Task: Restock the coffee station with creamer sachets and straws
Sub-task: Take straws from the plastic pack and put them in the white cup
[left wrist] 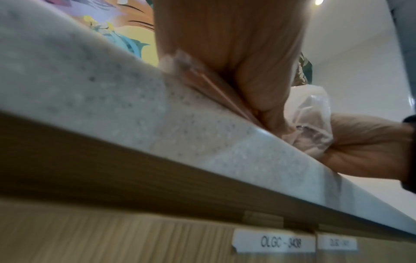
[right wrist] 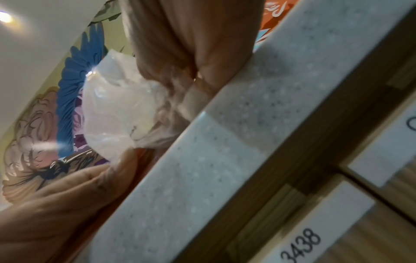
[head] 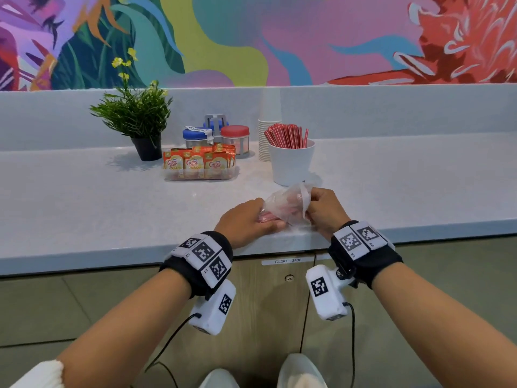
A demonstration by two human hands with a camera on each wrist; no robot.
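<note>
A potted green plant (head: 134,119) with small yellow flowers stood at the far left of the pale speckled counter (head: 84,197). Right of it sat lidded jars (head: 216,137), two blue-capped and one red-capped. A stack of white paper cups (head: 266,133) rose by the backsplash. A colourful floral mural (head: 251,37) covered the wall beyond. Wooden cabinet fronts (head: 265,303) carried white labels (head: 288,261).

sachets (head: 193,163) "Coffee mate", cabinet label (head: 288,261) "OLGC – 3438"

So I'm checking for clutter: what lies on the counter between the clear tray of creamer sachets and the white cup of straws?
Nothing: in the head view the counter between the creamer tray and the straw cup is bare.
</note>
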